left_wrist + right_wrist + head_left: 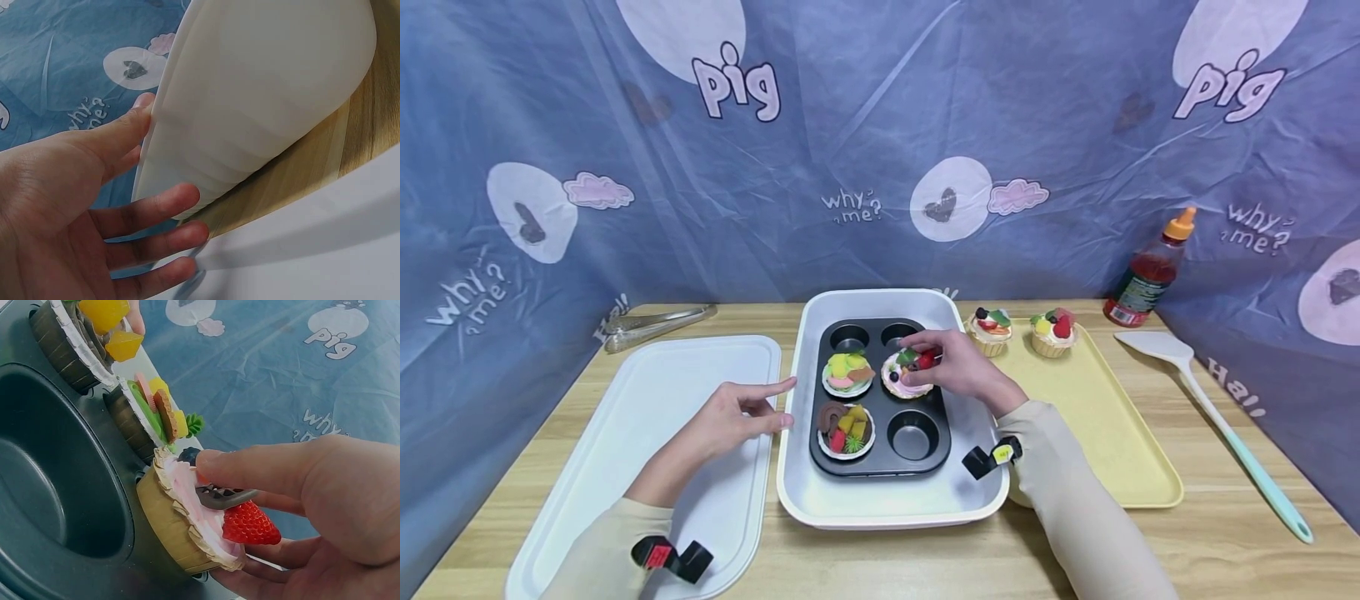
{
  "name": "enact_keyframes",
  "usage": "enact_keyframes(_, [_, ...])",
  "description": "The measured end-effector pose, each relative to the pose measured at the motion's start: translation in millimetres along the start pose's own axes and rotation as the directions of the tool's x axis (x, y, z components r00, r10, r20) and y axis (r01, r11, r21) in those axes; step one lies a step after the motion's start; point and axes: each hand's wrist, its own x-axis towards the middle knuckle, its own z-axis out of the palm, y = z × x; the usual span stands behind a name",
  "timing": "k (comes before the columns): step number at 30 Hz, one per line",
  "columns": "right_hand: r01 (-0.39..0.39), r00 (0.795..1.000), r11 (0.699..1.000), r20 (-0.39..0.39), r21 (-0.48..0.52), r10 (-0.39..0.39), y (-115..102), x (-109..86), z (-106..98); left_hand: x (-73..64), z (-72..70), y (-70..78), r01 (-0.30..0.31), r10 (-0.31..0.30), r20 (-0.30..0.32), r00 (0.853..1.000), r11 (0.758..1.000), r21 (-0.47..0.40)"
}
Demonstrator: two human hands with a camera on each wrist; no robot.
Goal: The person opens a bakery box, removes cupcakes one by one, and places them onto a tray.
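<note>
And here's your right hand (958,367), thumb over the toppings and fingers round the far side, holding the pink cupcake (187,512) at the middle right cup of the dark muffin tin (882,417) — how deep it sits, you can't tell. Beside it, to the left, is the yellow-topped cupcake (847,375), with the chocolate cupcake (846,431) nearer you. The tin lies in the white tub (880,500). Your left hand (730,417) is loosely spread, holding nothing, fingertips at the tub's left rim. Over right, two more cupcakes (1051,335) stand at the far end of the yellow tray (1090,425) — sauce bottle (1142,279) behind, spatula (1225,426) alongside.
</note>
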Motion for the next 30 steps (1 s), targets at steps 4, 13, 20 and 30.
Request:
enact_keyframes(4, [0.011,1.000,1.000,-0.010,0.005,-0.011,0.4,-0.5,-0.3,0.3,0.2,0.1,-0.002,0.002,0.001,1.000,1.000,-0.004])
enact_keyframes(13, [0.025,0.999,0.999,-0.029,-0.026,-0.026,-0.4,-1.1,-1.4,0.7,0.7,0.1,-0.011,0.011,0.002,1.000,1.000,-0.015])
enact_keyframes(20, [0.040,0.998,0.999,-0.037,-0.018,-0.040,0.1,-1.5,-1.8,0.9,1.0,-0.1,-0.015,0.015,0.003,1.000,1.000,-0.019])
enact_keyframes(30, [0.022,0.999,1.000,-0.043,0.007,-0.022,0.8,-1.8,-0.2,-0.2,0.5,-1.5,-0.015,0.015,-0.001,1.000,1.000,-0.012])
